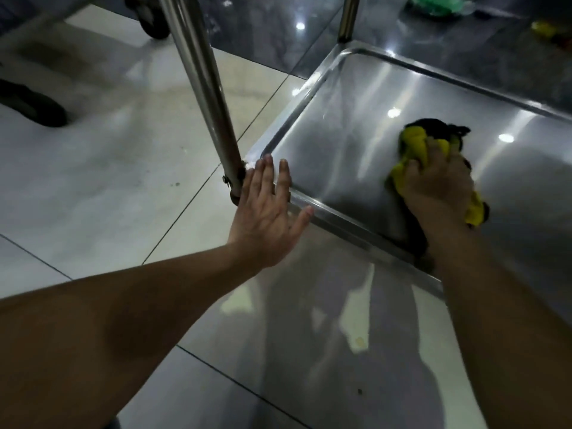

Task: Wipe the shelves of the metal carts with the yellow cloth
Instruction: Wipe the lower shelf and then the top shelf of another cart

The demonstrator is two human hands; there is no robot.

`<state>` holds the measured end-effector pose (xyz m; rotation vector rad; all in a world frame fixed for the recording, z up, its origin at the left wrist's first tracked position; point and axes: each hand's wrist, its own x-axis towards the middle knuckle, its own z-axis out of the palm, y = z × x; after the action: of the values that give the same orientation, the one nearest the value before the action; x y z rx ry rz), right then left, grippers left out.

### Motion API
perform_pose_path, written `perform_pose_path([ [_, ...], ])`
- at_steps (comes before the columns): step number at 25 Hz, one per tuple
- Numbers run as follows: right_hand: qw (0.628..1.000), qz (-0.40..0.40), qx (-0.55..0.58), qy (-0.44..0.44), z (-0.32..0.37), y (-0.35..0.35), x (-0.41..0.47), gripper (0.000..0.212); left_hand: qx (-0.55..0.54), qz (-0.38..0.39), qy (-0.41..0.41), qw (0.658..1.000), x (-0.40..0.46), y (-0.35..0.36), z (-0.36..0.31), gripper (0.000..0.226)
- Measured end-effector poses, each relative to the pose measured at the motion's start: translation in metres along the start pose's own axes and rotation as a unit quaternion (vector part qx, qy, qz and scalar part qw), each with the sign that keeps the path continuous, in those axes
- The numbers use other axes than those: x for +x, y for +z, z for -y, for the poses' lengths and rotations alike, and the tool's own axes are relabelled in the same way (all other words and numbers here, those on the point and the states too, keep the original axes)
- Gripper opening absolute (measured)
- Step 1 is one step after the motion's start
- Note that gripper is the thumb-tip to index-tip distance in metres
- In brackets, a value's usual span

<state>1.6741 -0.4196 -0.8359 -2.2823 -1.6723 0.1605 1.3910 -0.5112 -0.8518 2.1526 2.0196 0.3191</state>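
The bottom shelf (349, 125) of a metal cart fills the right half of the view, a shiny steel tray with a raised rim. My right hand (439, 184) grips a bunched yellow cloth (413, 150) and presses it on the shelf near its front edge. My left hand (269, 212) lies flat with straight fingers against the front left corner of the shelf, beside the cart's upright leg (201, 78).
A second cart post (348, 17) rises at the shelf's far left corner. Dark caster wheels (154, 17) of another cart stand on the glossy tiled floor (108, 168) at top left. A green thing (439, 4) and a yellow thing (544, 27) lie beyond the shelf.
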Motion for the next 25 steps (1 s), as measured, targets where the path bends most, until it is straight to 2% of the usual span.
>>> perform_pose_path([
  [3, 0.994, 0.025, 0.031, -0.099, 0.107, 0.024, 0.012, 0.059, -0.046, -0.015, 0.002, 0.999, 0.000, -0.002, -0.002, 0.085],
  [5, 0.985, 0.030, 0.028, -0.166, 0.135, 0.039, 0.014, 0.058, -0.082, -0.035, -0.002, 0.996, 0.001, -0.004, -0.002, 0.084],
  [10, 0.964, 0.088, 0.015, -0.248, 0.178, 0.050, -0.015, 0.058, -0.229, -0.054, -0.059, 0.970, 0.005, -0.013, -0.012, 0.081],
  [15, 0.937, 0.135, 0.028, -0.321, 0.158, 0.033, -0.059, 0.057, -0.293, -0.065, -0.118, 0.947, 0.014, -0.022, -0.020, 0.075],
  [18, 0.948, 0.125, 0.027, -0.292, 0.131, 0.020, -0.078, 0.054, -0.270, -0.060, -0.120, 0.953, 0.014, -0.023, -0.017, 0.073],
  [20, 0.956, 0.111, 0.008, -0.270, 0.097, 0.008, -0.088, 0.054, -0.220, -0.043, -0.113, 0.968, 0.014, -0.021, -0.013, 0.073],
  [25, 0.986, 0.067, 0.023, -0.152, -0.015, -0.030, -0.109, 0.054, -0.020, -0.021, -0.063, 0.998, 0.010, -0.010, -0.017, 0.076],
])
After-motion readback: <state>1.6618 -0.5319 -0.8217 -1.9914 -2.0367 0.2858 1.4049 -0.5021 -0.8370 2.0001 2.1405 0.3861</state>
